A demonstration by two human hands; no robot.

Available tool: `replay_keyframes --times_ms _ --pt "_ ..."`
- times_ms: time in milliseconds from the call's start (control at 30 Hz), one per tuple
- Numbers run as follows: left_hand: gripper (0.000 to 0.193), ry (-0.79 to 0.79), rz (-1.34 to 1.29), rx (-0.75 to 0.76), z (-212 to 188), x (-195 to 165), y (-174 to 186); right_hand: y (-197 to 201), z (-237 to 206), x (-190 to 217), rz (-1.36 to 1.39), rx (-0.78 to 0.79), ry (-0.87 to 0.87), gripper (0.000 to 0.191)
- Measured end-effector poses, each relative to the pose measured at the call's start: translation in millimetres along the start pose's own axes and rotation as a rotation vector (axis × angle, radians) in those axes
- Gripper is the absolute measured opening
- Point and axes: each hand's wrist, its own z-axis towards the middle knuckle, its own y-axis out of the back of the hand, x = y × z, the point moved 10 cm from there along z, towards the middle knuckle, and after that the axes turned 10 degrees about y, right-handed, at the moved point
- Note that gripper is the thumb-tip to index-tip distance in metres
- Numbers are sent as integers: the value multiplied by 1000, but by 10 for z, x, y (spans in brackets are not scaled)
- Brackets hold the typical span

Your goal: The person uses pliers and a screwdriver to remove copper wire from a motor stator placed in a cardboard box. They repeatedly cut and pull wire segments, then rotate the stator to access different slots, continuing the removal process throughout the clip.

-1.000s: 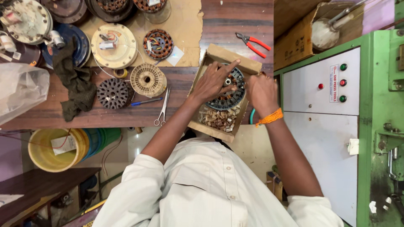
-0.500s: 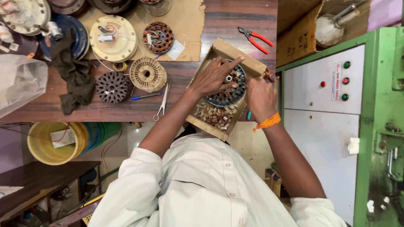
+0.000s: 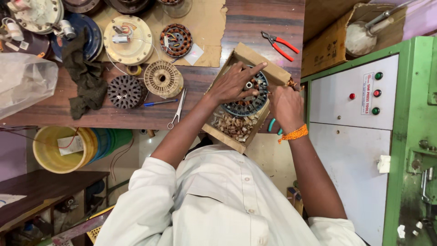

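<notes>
Wooden bench (image 3: pixel 255 18); left hand (image 3: pixel 234 84) on stator (image 3: pixel 248 102); right hand (image 3: pixel 286 107) beside.

left hand (image 3: pixel 234 84) on round stator (image 3: pixel 248 98), cardboard box (image 3: pixel 255 59), right hand (image 3: pixel 284 107) beside

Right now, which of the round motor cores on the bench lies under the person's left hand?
The dark stator core in the cardboard box, under the left hand. The black core, cream ribbed one and copper-wound one lie untouched, further left.
</notes>
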Motion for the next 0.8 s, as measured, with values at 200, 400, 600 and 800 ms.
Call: replay_keyframes --times_ms 200,400,600,800 --pt "87 -10 13 134 88 81 -1 -279 -318 -221 558 -337 -36 29" --pt "75 74 329 -467 -206 -150 368 -305 -454 -200 562 -415 -126 29" --pt "78 391 49 -397 -167 -15 164 56 -257 -241 515 -360 -113 36" --pt "71 162 -98 -220 -38 -40 322 123 -195 -27 406 -251 -71 29"
